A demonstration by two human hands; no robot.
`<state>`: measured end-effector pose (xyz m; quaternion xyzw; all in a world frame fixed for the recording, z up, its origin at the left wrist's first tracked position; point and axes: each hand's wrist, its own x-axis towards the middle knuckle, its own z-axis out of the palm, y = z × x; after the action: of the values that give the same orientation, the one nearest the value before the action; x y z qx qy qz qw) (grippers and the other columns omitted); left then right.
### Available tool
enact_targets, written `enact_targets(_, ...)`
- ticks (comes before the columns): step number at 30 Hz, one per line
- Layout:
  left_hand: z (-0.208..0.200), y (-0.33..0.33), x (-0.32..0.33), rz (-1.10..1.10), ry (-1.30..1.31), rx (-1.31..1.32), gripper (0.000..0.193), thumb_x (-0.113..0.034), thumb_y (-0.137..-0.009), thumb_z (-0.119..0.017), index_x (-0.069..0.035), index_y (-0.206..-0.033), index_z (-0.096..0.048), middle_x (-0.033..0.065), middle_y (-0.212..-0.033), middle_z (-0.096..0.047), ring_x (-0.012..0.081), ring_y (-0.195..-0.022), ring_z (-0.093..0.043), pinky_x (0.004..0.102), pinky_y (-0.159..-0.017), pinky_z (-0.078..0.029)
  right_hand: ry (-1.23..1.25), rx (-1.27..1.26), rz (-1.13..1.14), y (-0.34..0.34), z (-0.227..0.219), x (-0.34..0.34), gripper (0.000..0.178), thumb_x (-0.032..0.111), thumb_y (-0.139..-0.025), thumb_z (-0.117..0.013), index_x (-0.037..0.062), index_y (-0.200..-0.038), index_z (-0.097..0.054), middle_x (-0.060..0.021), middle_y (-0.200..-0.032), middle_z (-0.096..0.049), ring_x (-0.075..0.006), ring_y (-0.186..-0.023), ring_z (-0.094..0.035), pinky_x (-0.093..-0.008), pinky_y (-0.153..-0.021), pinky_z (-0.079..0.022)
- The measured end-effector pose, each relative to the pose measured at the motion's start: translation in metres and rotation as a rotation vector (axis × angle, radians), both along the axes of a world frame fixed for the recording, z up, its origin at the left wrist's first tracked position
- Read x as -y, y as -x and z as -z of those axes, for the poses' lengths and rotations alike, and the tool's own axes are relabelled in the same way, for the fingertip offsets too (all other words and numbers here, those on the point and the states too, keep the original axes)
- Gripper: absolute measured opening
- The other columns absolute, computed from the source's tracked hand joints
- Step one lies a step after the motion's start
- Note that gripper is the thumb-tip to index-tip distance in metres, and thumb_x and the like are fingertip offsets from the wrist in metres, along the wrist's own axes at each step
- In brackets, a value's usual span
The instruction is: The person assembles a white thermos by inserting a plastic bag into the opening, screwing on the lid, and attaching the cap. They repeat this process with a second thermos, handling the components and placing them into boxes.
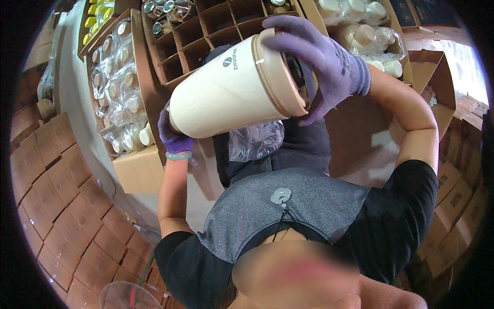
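Note:
A cream insulated tumbler [221, 87] with a beige collar lies tilted before my chest, its collar end up and to the right. My left hand [172, 131], in a purple glove, is closed round its base; most of those fingers are hidden behind it. Over the collar end curls my gloved right hand [334, 69], with the fingers on top and the thumb below. What lies inside that end is partly hidden by the fingers. A crumpled clear plastic bag [257, 141] shows just below the tumbler, in front of my dark trousers.
Ahead stands a carton with cardboard dividers [216, 18], with several shiny metal cups [175, 9] in its far left cells. Plastic-wrapped bottles fill a carton on the left [116, 87] and another at the far right [365, 36]. Stacked brown boxes [67, 195] line the left side.

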<state>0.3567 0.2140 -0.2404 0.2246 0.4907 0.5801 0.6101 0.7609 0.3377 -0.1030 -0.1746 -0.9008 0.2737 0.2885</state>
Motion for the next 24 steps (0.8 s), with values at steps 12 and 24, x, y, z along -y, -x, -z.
enact_targets(12,0.022,-0.015,0.017,-0.184,-0.090,-0.218,0.044,-0.028,-0.101,-0.040,-0.002,-0.135,-0.049,0.0140,-0.136,-0.054,0.0262,-0.125,-0.052,0.0430,-0.106,-0.042,0.489,-0.018,0.226,-0.028,0.033,0.058,0.081,0.060,-0.094,-0.042,0.0014,-0.149,-0.034,-0.0228,-0.157,-0.026,-0.0376,-0.145,-0.025,-0.0423,-0.119,-0.019)
enact_targets(24,0.025,-0.005,0.013,-0.121,-0.183,-0.503,0.037,-0.014,-0.093,-0.058,-0.004,-0.129,-0.055,0.0112,-0.130,-0.058,0.0223,-0.117,-0.057,0.0394,-0.100,-0.046,0.035,-0.129,0.363,-0.029,0.047,0.042,0.030,0.021,-0.098,-0.048,-0.0005,-0.107,-0.067,-0.0228,-0.133,-0.055,-0.0379,-0.130,-0.046,-0.0451,-0.110,-0.035)
